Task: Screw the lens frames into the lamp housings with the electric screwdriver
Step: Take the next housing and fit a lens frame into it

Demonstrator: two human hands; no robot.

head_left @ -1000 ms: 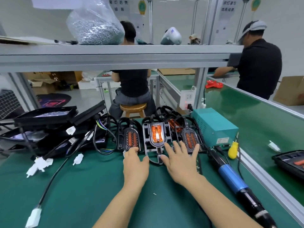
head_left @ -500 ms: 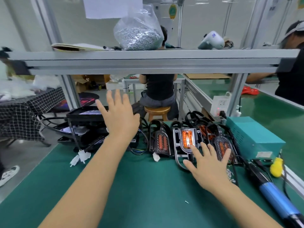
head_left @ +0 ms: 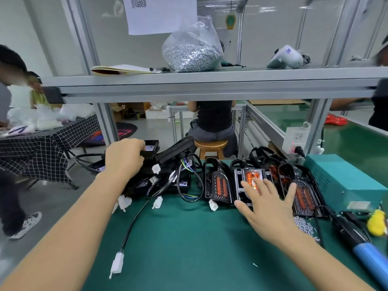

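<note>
Left hand (head_left: 123,158): fingers curled round a black housing (head_left: 150,148) atop the pile at the worktop's (head_left: 189,238) far left. Right hand (head_left: 266,206): fingers spread, lying flat on the middle lamp (head_left: 249,175) in the row. Screwdriver (head_left: 365,248) lies at right, near loose screws (head_left: 304,226).

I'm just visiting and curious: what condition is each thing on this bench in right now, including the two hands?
left hand: grips a black housing on the pile
black housing: atop the pile, held
right hand: fingers spread flat on the middle lamp
middle lamp: lying flat, orange lens up
electric screwdriver: lying on the mat, untouched
loose screws: scattered on the mat
bag of screws: on the shelf
</note>
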